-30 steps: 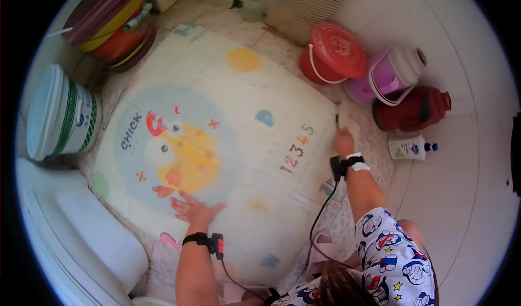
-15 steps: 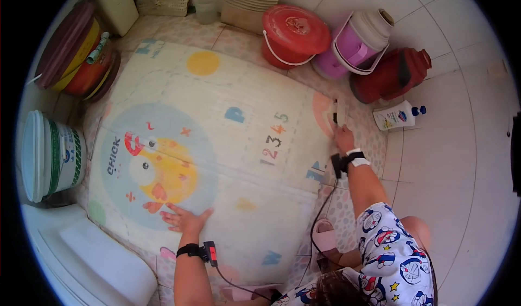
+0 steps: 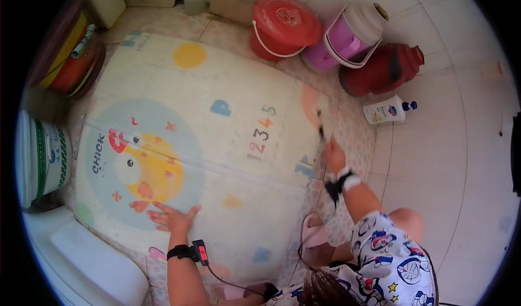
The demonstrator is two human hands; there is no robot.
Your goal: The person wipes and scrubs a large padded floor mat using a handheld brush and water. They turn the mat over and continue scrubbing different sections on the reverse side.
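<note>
A large cream play mat [image 3: 217, 154] printed with a yellow chick, letters and digits lies on the floor before me. My left hand [image 3: 171, 217] rests palm down on it below the chick, fingers spread and holding nothing. At the mat's right edge my right hand [image 3: 335, 155] is closed round a slim brush-like tool [image 3: 321, 128]. Its dark narrow part points away from me over the mat's pale orange print. Blur hides the tool's exact kind, and my fingers cover its near end.
Along the far side stand a red lidded bucket [image 3: 286, 26], a purple thermos [image 3: 347, 40] and a dark red flask [image 3: 382, 70]. A white pump bottle [image 3: 386, 109] lies near the right wall. At left are a white bucket [image 3: 51, 154], stacked basins [image 3: 65, 51] and a white fixture [image 3: 103, 246].
My right hand has shifted slightly down and left with the tool, which has turned so its narrow side shows. The left hand stays on the mat; the whole view has shifted a little.
</note>
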